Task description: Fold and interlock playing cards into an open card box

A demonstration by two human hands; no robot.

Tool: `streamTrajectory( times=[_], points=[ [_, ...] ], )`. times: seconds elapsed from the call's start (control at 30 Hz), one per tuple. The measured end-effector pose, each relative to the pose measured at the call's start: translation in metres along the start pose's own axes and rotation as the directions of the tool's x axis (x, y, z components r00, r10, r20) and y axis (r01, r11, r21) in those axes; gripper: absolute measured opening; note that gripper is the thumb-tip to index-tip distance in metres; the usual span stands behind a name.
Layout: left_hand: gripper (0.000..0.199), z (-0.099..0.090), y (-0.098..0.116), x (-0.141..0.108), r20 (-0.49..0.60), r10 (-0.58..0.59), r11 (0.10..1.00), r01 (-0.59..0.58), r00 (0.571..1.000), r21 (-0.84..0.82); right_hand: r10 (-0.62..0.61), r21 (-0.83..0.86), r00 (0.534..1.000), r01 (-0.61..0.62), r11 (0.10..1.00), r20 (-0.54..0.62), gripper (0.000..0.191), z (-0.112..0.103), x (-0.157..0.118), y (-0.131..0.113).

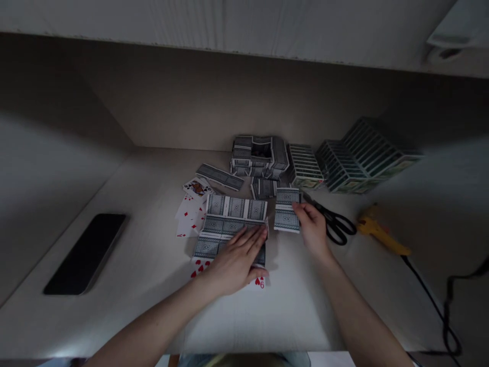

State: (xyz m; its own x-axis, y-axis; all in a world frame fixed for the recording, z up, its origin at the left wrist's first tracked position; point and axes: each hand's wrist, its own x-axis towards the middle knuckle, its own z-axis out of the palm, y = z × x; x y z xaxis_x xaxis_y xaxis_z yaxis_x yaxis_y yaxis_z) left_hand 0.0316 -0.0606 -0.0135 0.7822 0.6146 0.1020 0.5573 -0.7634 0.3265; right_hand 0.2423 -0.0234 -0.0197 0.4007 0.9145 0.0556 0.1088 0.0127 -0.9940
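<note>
My left hand [239,260] lies flat with fingers stretched over a panel of joined playing cards [223,224], their patterned backs up. Beneath its near edge, heart cards [200,266] poke out face up. Just right of the panel, my right hand [313,224] pinches a smaller piece of two joined playing cards [287,210] by its right edge. Loose face-up cards [190,216] spread out left of the panel. Behind it are a folded card strip [220,176], another card piece [264,188] and a boxy card structure [241,153] with an opening on top.
Black-handled scissors [336,224] lie beside my right hand. Farther right is a yellow glue gun [382,234] with a black cord. Stacked card boxes [305,165] and larger stacks [376,153] stand at the back right. A black phone [86,255] lies left. A shelf [229,25] overhangs the table.
</note>
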Motion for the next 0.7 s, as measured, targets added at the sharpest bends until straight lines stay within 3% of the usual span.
streamTrajectory(
  times=[0.37,0.53,0.7],
  points=[
    [0.061,0.002,-0.003,-0.007,0.016,-0.175,0.977,0.172,0.984,0.129,0.061,0.043,0.998,-0.061,0.997,0.006,0.022,0.001,0.001,0.000],
    [0.054,-0.005,-0.007,-0.007,0.101,-0.183,0.983,0.181,0.978,0.025,0.086,0.003,0.996,-0.086,0.996,0.011,0.023,0.002,0.000,-0.003],
    [0.046,-0.025,-0.018,-0.012,0.190,-0.139,0.972,0.170,0.972,-0.162,0.120,0.014,0.993,-0.120,0.993,0.007,0.023,0.004,-0.002,-0.007]
  ],
)
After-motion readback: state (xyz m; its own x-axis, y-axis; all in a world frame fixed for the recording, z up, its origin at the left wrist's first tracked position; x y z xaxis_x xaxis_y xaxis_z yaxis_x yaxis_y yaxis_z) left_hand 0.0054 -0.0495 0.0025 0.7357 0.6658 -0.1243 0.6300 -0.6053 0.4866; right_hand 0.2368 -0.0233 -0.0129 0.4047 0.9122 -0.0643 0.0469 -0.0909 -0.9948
